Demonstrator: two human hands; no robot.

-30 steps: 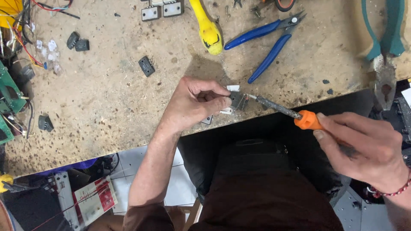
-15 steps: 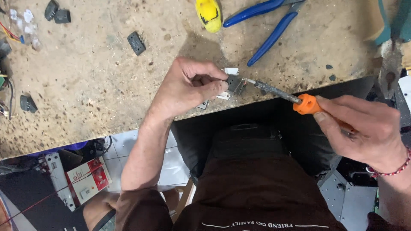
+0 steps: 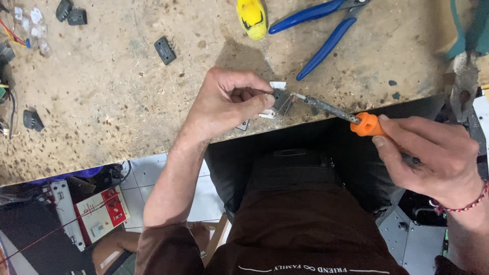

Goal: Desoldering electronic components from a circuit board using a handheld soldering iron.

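Observation:
My left hand (image 3: 229, 102) pinches a small grey electronic part with metal pins (image 3: 281, 100) at the front edge of the worn wooden workbench (image 3: 102, 112). My right hand (image 3: 433, 158) grips a tool with an orange collar (image 3: 368, 125); its dark metal tip (image 3: 321, 106) points left and touches the part's pins. Small white pieces lie under and beside the part.
On the bench lie blue-handled pliers (image 3: 326, 30), a yellow tool (image 3: 252, 18), teal-handled pliers (image 3: 466, 46) at the right edge, and several small black components (image 3: 165, 50). Wires sit at the far left. Below the bench are my lap, a tiled floor and a red-and-white box (image 3: 102, 216).
The view has shifted slightly, so the bench items sit higher in frame. Both hands keep their grips; the tool tip stays against the part.

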